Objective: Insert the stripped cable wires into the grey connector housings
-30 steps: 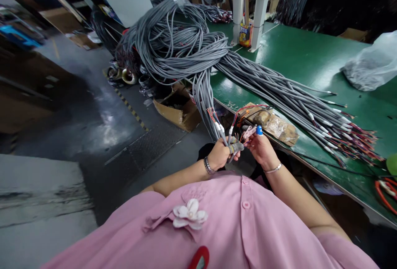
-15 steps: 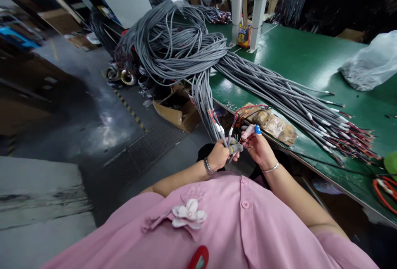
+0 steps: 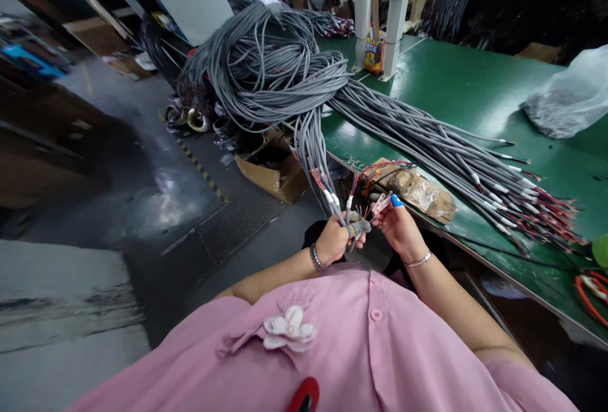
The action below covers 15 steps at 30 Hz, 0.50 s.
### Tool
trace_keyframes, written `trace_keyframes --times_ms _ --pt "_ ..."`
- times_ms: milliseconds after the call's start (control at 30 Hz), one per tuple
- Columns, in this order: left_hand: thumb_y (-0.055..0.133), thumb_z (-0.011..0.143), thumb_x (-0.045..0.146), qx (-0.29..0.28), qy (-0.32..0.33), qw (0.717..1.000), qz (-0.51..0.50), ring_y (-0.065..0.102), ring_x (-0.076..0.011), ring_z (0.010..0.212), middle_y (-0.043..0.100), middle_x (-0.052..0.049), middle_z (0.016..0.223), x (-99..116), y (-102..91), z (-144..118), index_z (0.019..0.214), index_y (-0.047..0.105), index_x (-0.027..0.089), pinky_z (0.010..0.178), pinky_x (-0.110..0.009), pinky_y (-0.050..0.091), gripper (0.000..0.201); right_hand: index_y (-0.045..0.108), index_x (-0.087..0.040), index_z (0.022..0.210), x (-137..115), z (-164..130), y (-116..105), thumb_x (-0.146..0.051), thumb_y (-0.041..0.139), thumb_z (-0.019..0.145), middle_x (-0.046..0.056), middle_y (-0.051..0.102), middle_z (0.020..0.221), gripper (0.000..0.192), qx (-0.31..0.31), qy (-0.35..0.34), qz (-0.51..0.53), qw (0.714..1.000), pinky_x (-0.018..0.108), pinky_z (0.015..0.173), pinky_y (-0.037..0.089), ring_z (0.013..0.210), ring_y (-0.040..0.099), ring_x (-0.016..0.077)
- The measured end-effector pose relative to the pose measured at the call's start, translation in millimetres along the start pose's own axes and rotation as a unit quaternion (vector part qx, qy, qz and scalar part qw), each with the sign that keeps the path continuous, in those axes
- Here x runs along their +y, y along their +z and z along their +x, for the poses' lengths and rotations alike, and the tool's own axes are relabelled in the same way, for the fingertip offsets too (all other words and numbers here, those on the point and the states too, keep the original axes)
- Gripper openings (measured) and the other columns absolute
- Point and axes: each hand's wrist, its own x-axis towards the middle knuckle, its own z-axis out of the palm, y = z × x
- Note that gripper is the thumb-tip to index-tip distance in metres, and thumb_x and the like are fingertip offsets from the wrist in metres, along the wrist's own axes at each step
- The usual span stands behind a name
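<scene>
My left hand (image 3: 336, 237) is closed round several grey cables (image 3: 329, 200) with white bands near their stripped ends. A grey finger cover sits on its thumb. Thin coloured wires (image 3: 363, 212) fan out from a cable end beside that thumb. My right hand (image 3: 399, 230), a blue cover on its thumb, pinches a small pale pink clip-like tool (image 3: 380, 204). The tool is close to the wire tips; whether it grips a wire I cannot tell. Some fingers of both hands are hidden.
A large coil of grey cable (image 3: 266, 73) lies on the green table (image 3: 456, 99), its ends spread rightward. A tape-wrapped block (image 3: 418, 192) rests at the near edge. At right stand a plastic bag (image 3: 570, 99) and an orange cable (image 3: 589, 298). An open cardboard box (image 3: 266, 174) is below.
My right hand has moved slightly right, and the pink tool has turned a little in its fingers. My left hand and its cables have shifted slightly left.
</scene>
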Motion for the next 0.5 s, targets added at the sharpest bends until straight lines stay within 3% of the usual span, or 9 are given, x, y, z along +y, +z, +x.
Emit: trace_keyframes --times_ms 500 --pt "0.076 0.065 0.046 0.010 -0.022 1.000 -0.001 0.052 -0.0085 0.038 0.060 -0.001 0.051 -11.5 -0.8 8.1 0.064 0.058 0.013 0.036 -0.019 0.031 0.038 0.069 -0.022 0.087 7.8 4.6 -0.9 -0.055 0.071 0.073 0.001 0.071 0.083 0.036 0.035 -0.024 0.018 0.999 0.024 0.058 0.046 0.070 0.061 0.0129"
